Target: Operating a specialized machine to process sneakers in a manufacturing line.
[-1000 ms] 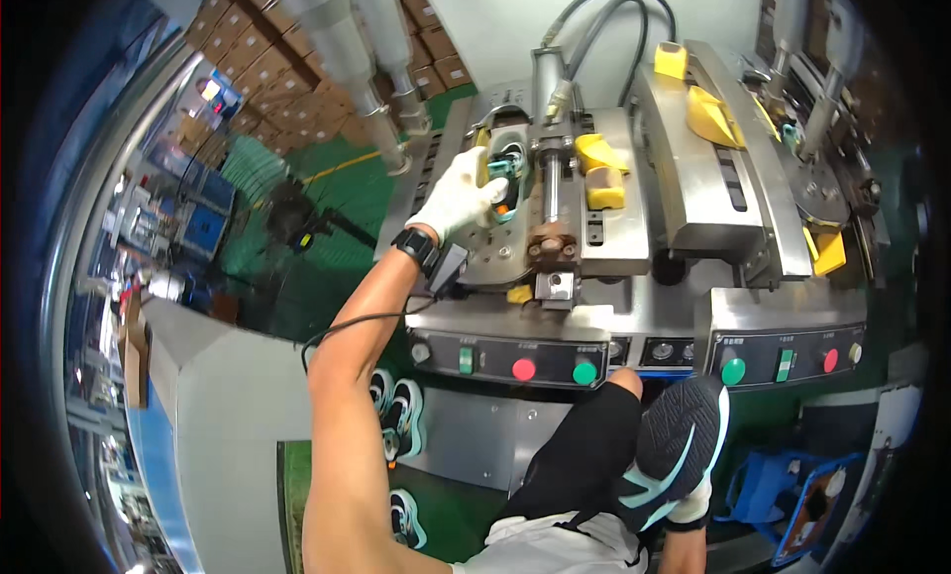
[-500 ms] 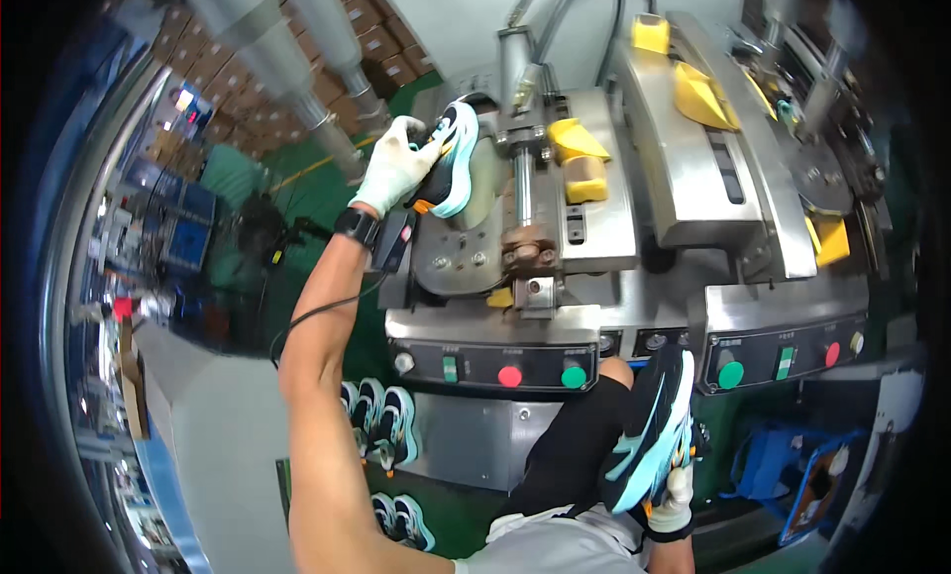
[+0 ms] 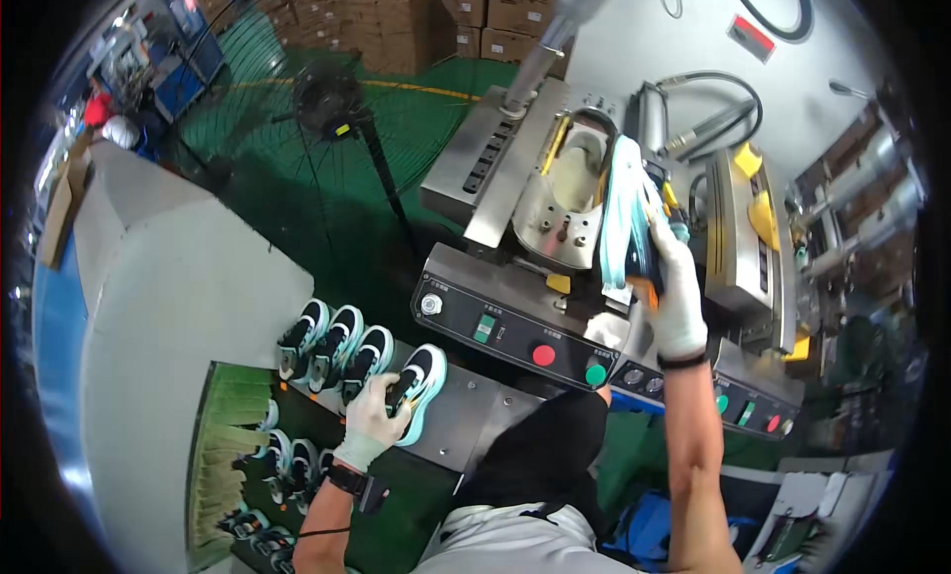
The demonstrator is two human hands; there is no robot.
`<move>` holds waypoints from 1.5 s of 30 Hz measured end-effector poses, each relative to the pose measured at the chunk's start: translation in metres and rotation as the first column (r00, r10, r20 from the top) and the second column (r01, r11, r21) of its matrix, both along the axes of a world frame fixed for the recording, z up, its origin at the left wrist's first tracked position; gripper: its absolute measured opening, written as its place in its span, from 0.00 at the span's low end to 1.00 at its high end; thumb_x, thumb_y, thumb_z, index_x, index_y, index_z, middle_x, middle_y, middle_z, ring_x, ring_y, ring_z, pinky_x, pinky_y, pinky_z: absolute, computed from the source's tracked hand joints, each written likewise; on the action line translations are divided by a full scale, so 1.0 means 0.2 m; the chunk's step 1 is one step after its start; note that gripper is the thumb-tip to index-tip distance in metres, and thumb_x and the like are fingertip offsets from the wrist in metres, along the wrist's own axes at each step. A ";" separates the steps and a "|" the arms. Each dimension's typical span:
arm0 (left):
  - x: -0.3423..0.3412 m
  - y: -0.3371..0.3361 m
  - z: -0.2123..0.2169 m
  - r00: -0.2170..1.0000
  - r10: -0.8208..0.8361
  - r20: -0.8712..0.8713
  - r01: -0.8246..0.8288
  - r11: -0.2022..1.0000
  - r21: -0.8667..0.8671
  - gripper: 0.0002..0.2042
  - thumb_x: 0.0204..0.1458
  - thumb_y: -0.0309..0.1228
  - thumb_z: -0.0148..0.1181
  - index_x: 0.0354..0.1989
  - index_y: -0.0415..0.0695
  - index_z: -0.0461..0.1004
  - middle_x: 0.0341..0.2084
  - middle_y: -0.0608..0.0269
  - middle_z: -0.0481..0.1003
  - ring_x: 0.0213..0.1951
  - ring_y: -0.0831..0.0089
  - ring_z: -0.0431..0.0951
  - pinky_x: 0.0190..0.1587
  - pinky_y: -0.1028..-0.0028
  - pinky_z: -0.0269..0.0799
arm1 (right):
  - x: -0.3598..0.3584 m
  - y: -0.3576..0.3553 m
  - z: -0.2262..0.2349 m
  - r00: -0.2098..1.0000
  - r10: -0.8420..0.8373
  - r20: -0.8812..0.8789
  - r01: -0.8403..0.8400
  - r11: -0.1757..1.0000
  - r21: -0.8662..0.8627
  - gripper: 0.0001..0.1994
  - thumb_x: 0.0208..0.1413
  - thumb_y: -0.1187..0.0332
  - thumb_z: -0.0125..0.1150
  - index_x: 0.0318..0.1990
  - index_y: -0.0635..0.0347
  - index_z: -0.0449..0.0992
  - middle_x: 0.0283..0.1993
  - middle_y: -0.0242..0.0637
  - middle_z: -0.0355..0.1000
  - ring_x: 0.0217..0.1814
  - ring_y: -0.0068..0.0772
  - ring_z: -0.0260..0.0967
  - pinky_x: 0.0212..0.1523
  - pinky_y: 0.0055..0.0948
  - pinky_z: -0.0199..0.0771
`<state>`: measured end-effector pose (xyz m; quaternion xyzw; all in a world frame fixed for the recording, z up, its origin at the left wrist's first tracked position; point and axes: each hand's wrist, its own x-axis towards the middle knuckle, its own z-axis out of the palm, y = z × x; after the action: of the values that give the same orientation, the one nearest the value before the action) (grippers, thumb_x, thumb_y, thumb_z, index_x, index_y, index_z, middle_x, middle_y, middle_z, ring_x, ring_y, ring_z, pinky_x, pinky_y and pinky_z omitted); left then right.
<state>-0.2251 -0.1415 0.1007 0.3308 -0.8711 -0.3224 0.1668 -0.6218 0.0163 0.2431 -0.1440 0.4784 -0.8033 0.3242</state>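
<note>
My left hand (image 3: 371, 420), in a white glove, is closed on a black sneaker (image 3: 424, 376) with a white and light-blue sole. That sneaker sits at the right end of a row of similar sneakers (image 3: 342, 338) on a metal shelf (image 3: 458, 416). My right hand (image 3: 679, 287), also gloved, grips a second sneaker (image 3: 622, 212), slightly blurred, with its light-blue sole turned to the left. It is held just right of the shoe-shaped hollow in the press machine (image 3: 575, 183).
A control panel (image 3: 510, 331) with red and green buttons runs along the machine's front. Another press (image 3: 738, 237) with yellow pads stands to the right. More sneakers (image 3: 287, 465) rest lower left beside a grey housing (image 3: 188, 267). A standing fan (image 3: 332, 104) and stacked cartons (image 3: 396, 29) are behind.
My left hand has brought its sneaker from the machine down to the row on the shelf. My right hand has raised its sneaker from beside my leg to the machine. The view has swung left.
</note>
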 end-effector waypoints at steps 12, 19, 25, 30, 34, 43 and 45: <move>0.10 0.15 -0.60 0.988 0.147 -0.050 -0.123 0.938 0.325 0.39 0.43 0.31 0.71 0.66 0.43 0.59 0.53 0.41 0.73 0.53 0.45 0.75 0.54 0.55 0.72 | -1.25 -0.74 -0.75 0.627 0.179 -0.758 0.626 0.464 0.627 0.14 0.46 0.64 0.65 0.38 0.63 0.82 0.39 0.44 0.81 0.40 0.39 0.78 0.44 0.35 0.74; 0.15 0.19 -0.61 0.982 0.172 -0.079 -0.142 0.945 0.293 0.32 0.47 0.29 0.68 0.61 0.38 0.64 0.59 0.42 0.69 0.62 0.49 0.69 0.63 0.59 0.66 | -1.08 -0.86 -0.58 0.850 0.374 -0.372 0.105 0.571 0.814 0.13 0.56 0.60 0.62 0.41 0.60 0.79 0.39 0.30 0.74 0.41 0.27 0.70 0.34 0.33 0.72; 0.19 0.22 -0.64 0.968 0.220 -0.117 -0.197 0.964 0.180 0.32 0.47 0.30 0.69 0.62 0.40 0.65 0.59 0.44 0.69 0.60 0.50 0.72 0.61 0.60 0.70 | -0.19 -0.60 -0.20 0.529 0.322 -0.785 0.289 0.801 0.524 0.23 0.68 0.61 0.52 0.63 0.69 0.67 0.62 0.45 0.69 0.63 0.32 0.66 0.60 0.32 0.67; 0.19 0.20 -0.61 0.979 0.196 -0.057 -0.173 0.944 0.282 0.35 0.46 0.33 0.69 0.64 0.42 0.62 0.60 0.44 0.69 0.60 0.49 0.71 0.61 0.60 0.70 | 0.59 0.13 -0.40 0.190 0.278 -0.942 0.540 0.771 0.336 0.33 0.62 0.69 0.57 0.71 0.71 0.53 0.73 0.59 0.53 0.77 0.54 0.49 0.76 0.43 0.43; 0.18 0.13 -0.58 0.987 0.160 -0.030 -0.148 0.958 0.244 0.31 0.47 0.35 0.70 0.60 0.41 0.68 0.50 0.46 0.77 0.53 0.54 0.79 0.56 0.64 0.73 | 0.59 0.42 -0.91 0.072 0.879 -0.471 0.720 0.280 0.634 0.43 0.54 0.64 0.67 0.72 0.70 0.49 0.75 0.61 0.46 0.79 0.61 0.39 0.76 0.51 0.41; -0.30 0.56 -0.01 0.973 -0.153 -0.170 0.227 0.742 0.631 0.26 0.51 0.27 0.68 0.60 0.35 0.70 0.48 0.58 0.78 0.49 0.75 0.77 0.55 0.72 0.72 | 0.92 0.91 -0.52 0.563 0.511 -0.649 0.124 0.724 0.679 0.47 0.50 0.54 0.68 0.72 0.70 0.50 0.76 0.63 0.43 0.79 0.63 0.37 0.76 0.50 0.39; -0.47 0.79 0.11 0.938 -0.178 -0.297 0.343 0.590 0.731 0.27 0.52 0.25 0.67 0.61 0.34 0.68 0.51 0.56 0.77 0.52 0.72 0.77 0.56 0.71 0.71 | 1.11 1.07 -0.54 0.602 0.447 -0.662 0.142 0.755 0.640 0.48 0.49 0.55 0.69 0.72 0.69 0.49 0.76 0.64 0.41 0.79 0.66 0.37 0.75 0.51 0.41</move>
<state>-0.3190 0.0167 0.1221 0.2055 -0.6668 -0.7151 0.0428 -0.4005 0.2294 0.1342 -0.4047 0.7959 -0.4116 0.1823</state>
